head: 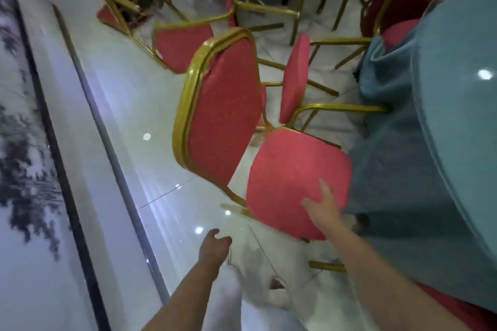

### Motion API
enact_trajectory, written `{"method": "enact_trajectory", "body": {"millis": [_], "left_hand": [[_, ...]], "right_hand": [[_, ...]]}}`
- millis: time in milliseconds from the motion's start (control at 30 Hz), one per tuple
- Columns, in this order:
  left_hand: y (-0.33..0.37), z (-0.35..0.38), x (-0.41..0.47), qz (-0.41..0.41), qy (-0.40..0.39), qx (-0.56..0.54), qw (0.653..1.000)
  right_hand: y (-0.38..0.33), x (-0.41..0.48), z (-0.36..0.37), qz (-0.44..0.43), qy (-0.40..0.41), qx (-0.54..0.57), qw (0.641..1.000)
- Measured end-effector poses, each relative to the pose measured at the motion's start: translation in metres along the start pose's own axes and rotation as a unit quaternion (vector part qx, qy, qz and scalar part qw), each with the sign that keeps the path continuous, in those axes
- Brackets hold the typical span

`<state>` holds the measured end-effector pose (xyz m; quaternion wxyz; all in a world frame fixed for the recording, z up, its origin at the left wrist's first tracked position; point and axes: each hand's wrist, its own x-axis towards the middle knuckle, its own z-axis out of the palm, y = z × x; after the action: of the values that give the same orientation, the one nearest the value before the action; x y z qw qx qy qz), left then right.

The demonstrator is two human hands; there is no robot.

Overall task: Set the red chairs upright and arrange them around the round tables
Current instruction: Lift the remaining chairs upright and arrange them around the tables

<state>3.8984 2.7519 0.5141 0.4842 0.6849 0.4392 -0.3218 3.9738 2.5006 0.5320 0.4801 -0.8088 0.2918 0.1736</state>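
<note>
Round table [457,121], teal cloth hanging low, fills the right side. A wall [40,209] with a dark picture runs along the left. The strip of glossy floor [161,169] between them is the only open lane.

Further back is a tangle of red chairs [183,45], several tipped, gold legs crossing. One fallen chair [294,78] lies on its side, legs poking toward the cloth.

The near chair [220,115] looks to be on its feet, though the tilted view leaves doubt. Its seat [290,169] sits just beside the cloth.

Right hand [322,209] lies flat on that seat, fingers spread. Left hand [215,246] hovers over the floor, fingers loosely curled, holding nothing.

Risks, as I judge them:
- A flat palm gives no grip, so a push could skid the chair on the slick tile.
- Legs may snag the cloth hem or hook the fallen chair behind.
- Room to swing lies wall-side only.
</note>
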Motion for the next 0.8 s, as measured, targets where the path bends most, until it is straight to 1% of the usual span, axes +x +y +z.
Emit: {"method": "enact_trajectory", "body": {"millis": [67,167,300,367,433,533,633,733,800], "left_hand": [[0.011,-0.009,-0.042,0.02,0.015,-0.015,1.0],[0.026,-0.009,-0.085,0.075,0.004,-0.039,0.996],[0.036,-0.017,-0.115,0.125,0.002,-0.062,0.99],[0.039,-0.027,-0.122,0.138,0.008,-0.065,0.988],[0.047,-0.044,-0.123,0.151,0.019,-0.077,0.985],[0.059,-0.071,-0.111,0.162,0.026,-0.095,0.982],[0.077,-0.091,-0.092,0.169,0.02,-0.109,0.979],[0.107,-0.124,-0.062,0.172,-0.005,-0.112,0.979],[0.132,-0.155,-0.044,0.179,-0.015,-0.116,0.977]], "right_hand": [[-0.014,-0.037,-0.013,-0.041,-0.03,0.016,0.999],[-0.033,-0.083,-0.022,-0.116,-0.065,0.058,0.989],[-0.052,-0.131,-0.024,-0.157,-0.08,0.143,0.974],[-0.068,-0.145,-0.02,-0.159,-0.109,0.179,0.965],[-0.09,-0.152,-0.015,-0.178,-0.129,0.189,0.957],[-0.128,-0.15,-0.007,-0.219,-0.114,0.182,0.952],[-0.165,-0.144,0.0,-0.233,-0.074,0.181,0.953],[-0.207,-0.129,0.027,-0.23,-0.036,0.161,0.959],[-0.241,-0.116,0.048,-0.228,-0.026,0.149,0.962]]}}
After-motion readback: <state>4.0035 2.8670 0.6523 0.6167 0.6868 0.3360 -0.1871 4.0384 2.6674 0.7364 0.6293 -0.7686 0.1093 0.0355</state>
